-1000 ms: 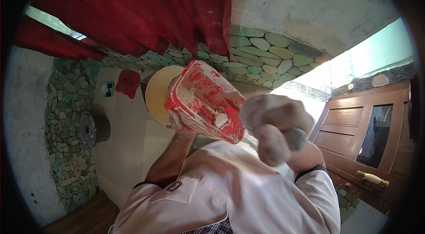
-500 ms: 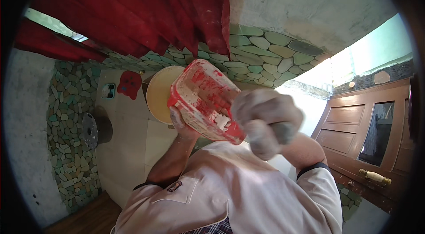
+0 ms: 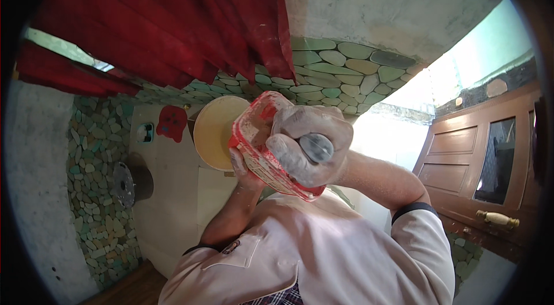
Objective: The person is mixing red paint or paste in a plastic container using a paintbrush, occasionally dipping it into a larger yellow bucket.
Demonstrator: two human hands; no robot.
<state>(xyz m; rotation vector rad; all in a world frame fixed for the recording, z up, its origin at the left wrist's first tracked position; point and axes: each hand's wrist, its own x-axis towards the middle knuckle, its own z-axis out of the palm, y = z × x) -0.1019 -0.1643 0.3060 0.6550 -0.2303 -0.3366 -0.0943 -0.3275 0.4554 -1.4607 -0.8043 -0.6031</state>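
My left hand (image 3: 244, 170) grips a red plastic tub (image 3: 262, 158) from its left side, fingers curled under the wall and smeared with white. Pale paste streaks the tub inside and out. Over the tub's right half is my right hand (image 3: 297, 126), whitened and closed in a fist round a tool with a rounded grey handle end (image 3: 317, 148). The tool's working end is hidden behind the fist, inside or over the tub. Most of the tub's contents are covered by this hand.
A cream bucket (image 3: 218, 132) stands just beyond the tub. Farther left are a red mat-like piece (image 3: 172, 123), a small teal-edged tray (image 3: 145, 132) and a dark cylinder (image 3: 133, 181). Red curtains (image 3: 173, 16) hang ahead beside stone-clad wall; a brown door (image 3: 450, 152) is at right.
My right hand has moved left, from beside the tub to over its opening, with the tool in it. The tub sits slightly lower and farther right in view.
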